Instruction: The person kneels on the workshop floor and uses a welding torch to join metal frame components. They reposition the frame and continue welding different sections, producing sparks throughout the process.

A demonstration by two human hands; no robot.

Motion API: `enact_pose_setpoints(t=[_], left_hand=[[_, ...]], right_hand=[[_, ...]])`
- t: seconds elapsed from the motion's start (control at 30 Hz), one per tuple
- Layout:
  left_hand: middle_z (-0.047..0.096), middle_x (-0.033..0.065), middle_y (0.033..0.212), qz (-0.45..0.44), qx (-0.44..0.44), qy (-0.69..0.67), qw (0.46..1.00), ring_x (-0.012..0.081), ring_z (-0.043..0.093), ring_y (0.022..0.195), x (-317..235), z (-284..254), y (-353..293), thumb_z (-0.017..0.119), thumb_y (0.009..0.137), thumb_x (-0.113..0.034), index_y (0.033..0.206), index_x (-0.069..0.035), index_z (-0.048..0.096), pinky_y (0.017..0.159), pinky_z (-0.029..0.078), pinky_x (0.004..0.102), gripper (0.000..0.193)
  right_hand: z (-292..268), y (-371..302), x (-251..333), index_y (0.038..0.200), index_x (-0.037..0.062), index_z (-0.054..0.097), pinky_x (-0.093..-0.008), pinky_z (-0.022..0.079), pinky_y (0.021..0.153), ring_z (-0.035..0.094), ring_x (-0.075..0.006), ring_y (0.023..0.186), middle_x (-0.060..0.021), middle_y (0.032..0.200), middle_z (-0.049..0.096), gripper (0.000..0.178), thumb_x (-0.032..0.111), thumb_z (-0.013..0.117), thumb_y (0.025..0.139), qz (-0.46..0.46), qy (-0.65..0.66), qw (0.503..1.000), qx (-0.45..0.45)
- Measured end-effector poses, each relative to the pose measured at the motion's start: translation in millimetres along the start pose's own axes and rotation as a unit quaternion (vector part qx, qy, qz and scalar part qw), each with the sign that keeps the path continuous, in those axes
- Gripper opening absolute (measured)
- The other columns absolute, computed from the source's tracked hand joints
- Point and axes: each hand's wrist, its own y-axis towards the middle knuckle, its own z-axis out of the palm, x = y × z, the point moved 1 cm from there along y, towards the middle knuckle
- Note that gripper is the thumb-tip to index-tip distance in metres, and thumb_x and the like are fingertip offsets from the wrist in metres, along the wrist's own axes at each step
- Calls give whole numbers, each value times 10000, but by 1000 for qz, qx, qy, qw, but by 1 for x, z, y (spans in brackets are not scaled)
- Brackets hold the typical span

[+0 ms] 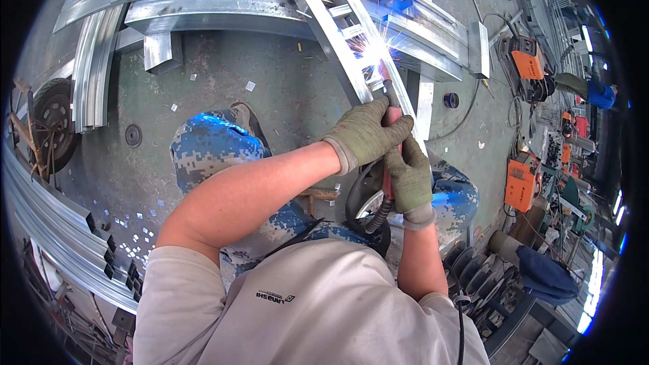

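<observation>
My left hand (pixel 365 130), in an olive-green work glove, is closed around the front of a red-handled welding torch (pixel 388 184). Farther back on the same handle, my right hand (pixel 411 174), gloved alike, is wrapped around it. The torch points away from me, and bright white light with sparks bursts at its tip and hides the exact contact spot. That glare lies between the two long rails of a ladder-like metal frame (pixel 329 35), beside a short crosspiece. A ribbed black cable (pixel 380 216) runs from the torch's rear toward my lap.
Long metal tubes (pixel 216 8) lie beneath the frame's far part. A hammer (pixel 319 193) is between my legs. Orange machines (pixel 522 181) with cables stand at right, near a person in blue (pixel 600 94). Stacked metal profiles (pixel 61 220) and a wheel (pixel 55 125) are at left.
</observation>
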Motion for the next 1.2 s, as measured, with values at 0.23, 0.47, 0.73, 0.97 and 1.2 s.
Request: enact_pose_setpoints(t=[0.23,0.47,0.73,0.97,1.2], left_hand=[[743,219,1010,-6,12,3,1000,296,742,940,-1,-1,-1,716,979,-490,1129,41,685,857,576,396,552],[749,215,1026,-9,10,-12,1000,293,744,948,0,0,0,725,975,-486,1146,40,682,867,578,392,554],[744,217,1006,-6,12,2,1000,302,737,925,-2,0,0,721,972,-492,1128,31,690,862,572,404,546],[744,226,1015,-18,14,-2,1000,318,744,951,-7,-2,-3,720,974,-490,1138,43,684,867,576,405,559],[746,227,1030,-7,3,-1,1000,304,746,950,1,-1,1,726,972,-486,1146,47,685,865,577,392,562]], right_hand=[[2,-3,0,1452,60,545,-256,486,518,631,-112,630,-27,918,658,429,200,629,1055,-6,3,1000,-14],[0,0,-2,1427,59,557,-259,492,523,633,-112,623,-38,906,671,420,230,647,1054,-12,-9,1000,1],[5,-5,1,1431,72,558,-255,491,523,638,-110,623,-31,853,680,425,236,658,1051,-11,-14,999,-41],[2,-5,-4,1449,73,544,-254,487,517,634,-112,615,-33,847,680,443,222,659,1047,-19,16,999,-28],[4,-1,0,1453,56,536,-257,474,507,615,-110,592,-28,842,663,450,219,652,1050,-16,-8,1000,-20]])
